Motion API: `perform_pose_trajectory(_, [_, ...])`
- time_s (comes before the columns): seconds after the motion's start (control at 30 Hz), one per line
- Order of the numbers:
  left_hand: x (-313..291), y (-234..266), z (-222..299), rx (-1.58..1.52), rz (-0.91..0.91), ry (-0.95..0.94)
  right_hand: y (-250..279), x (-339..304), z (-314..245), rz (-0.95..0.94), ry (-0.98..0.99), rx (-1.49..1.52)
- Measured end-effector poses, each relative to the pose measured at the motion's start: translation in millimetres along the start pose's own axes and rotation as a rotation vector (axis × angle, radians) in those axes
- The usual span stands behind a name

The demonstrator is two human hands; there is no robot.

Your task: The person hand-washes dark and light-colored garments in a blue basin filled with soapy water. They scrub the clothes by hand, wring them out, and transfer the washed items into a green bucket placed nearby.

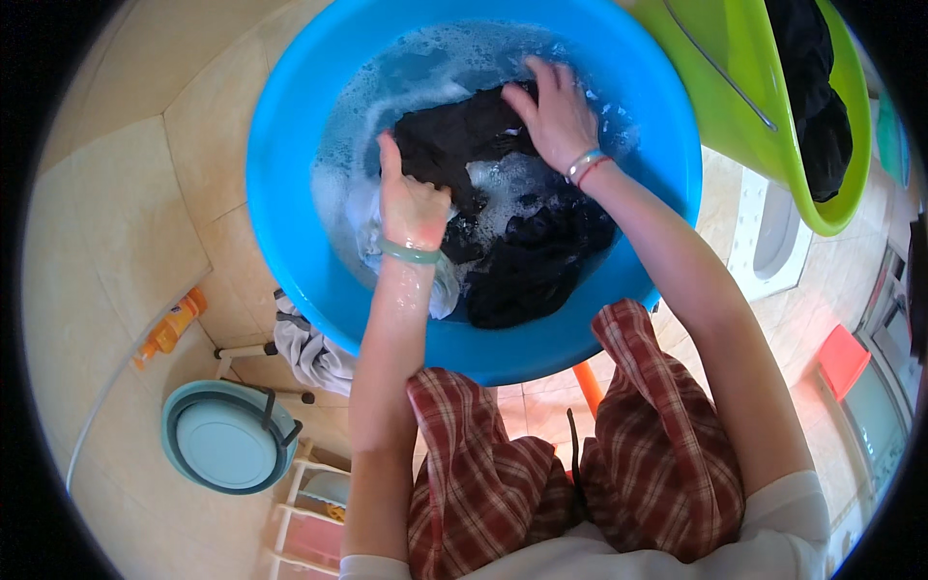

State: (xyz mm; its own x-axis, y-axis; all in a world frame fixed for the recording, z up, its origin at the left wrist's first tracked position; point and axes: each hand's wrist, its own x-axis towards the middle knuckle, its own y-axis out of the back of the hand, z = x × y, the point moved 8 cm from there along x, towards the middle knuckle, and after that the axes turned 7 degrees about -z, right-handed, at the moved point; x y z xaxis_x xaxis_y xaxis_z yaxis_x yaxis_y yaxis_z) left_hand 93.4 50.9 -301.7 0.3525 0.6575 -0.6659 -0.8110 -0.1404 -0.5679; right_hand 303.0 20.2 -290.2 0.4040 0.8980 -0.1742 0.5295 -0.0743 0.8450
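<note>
A large blue basin (290, 208) holds soapy water and wet laundry. My left hand (414, 205), with a green bangle at its wrist, has its fingers curled on the edge of a black garment (449, 135), thumb pointing up. At the garment's far right edge is my right hand (563, 124), its thumb and fingers apart; the fingertips reach toward the foamy water. More black cloth (532, 266) lies bunched in the near part of the basin. A white cloth (444, 290) shows partly beneath my left wrist.
A lime-green bucket (715, 106) with dark clothes (814, 97) leans in at the upper right. To the left are an orange bottle (172, 327), a grey-white cloth (314, 353) and a pale blue tub (227, 449). A red dustpan-like piece (843, 362) stands far right.
</note>
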Motion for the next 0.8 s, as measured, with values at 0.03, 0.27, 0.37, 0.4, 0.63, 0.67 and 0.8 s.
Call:
perform_pose_trajectory(0.03, [5, 11, -2, 0.001, 0.059, 0.025, 0, -12, -12, 0.019, 0.12, -0.132])
perform_pose_trajectory(0.27, [9, 24, -19, 0.031, 0.128, 0.019, -31, -4, -3, -0.287, -0.157, -0.084])
perform_pose_trajectory(0.37, [4, -4, -15, -0.033, -0.127, 0.077, -10, -21, -50, -0.107, 0.208, 0.305])
perform_pose_trajectory(0.4, [4, -16, -10, 0.022, -0.261, 0.037, -3, -35, -71, -0.085, 0.349, 0.314])
perform_pose_trajectory(0.63, [-30, -60, 9, -0.013, -0.467, -0.019, 62, -132, -189, -0.069, 0.873, 0.252])
perform_pose_trajectory(0.67, [-26, -53, 8, 0.024, -0.366, -0.009, 64, -131, -195, -0.051, 0.884, 0.216])
perform_pose_trajectory(0.8, [-42, -60, 21, 0.091, -0.103, 0.043, 72, -121, -212, 0.066, 0.897, 0.198])
